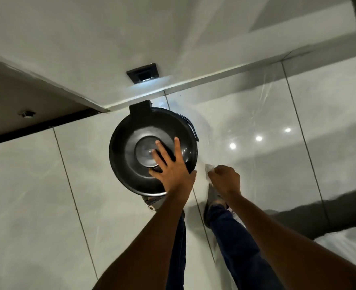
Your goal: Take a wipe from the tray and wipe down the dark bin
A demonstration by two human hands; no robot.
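My left hand (170, 164) lies flat with fingers spread on the lid of the one dark bin (131, 151), thumb hooked at its near rim; my right hand (225, 180) is closed in a fist around one white wipe (209, 168), just beside the bin's right edge, apart from it; the bin stands on the glossy tiled floor (37, 195) near the wall; I count two shoes, one (213, 198) right below the fist.

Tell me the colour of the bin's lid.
Glossy black lid, seen best in the head view, under the left hand.
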